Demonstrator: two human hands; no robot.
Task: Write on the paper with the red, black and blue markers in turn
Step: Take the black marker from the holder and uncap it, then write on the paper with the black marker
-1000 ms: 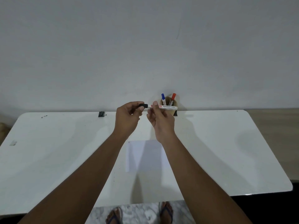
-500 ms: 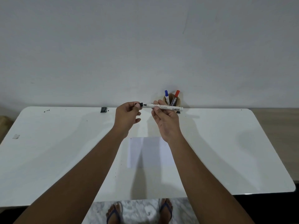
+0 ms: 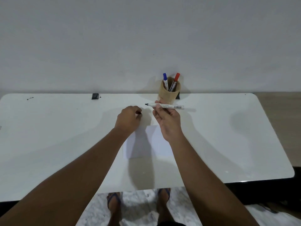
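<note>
My right hand (image 3: 168, 121) grips the black marker (image 3: 164, 106) level above the table, its bare black tip pointing left. My left hand (image 3: 129, 119) is low near the table surface, left of the marker, fingers closed on the black cap (image 3: 140, 113), which barely shows. The white paper (image 3: 153, 142) lies flat on the table below both hands, partly hidden by my wrists. The blue marker (image 3: 165, 80) and red marker (image 3: 175, 81) stand capped in a brown cup (image 3: 168, 94) at the table's back edge.
The white table (image 3: 48, 136) runs against a grey wall. A small black object (image 3: 95, 96) sits at the back edge, left of the cup. Dark specks (image 3: 30, 98) mark the far left corner. My sandalled feet (image 3: 114, 201) show under the front edge.
The cap has come off the black marker. My left hand has dropped down and away to the left with it, and my right hand still holds the marker level.
</note>
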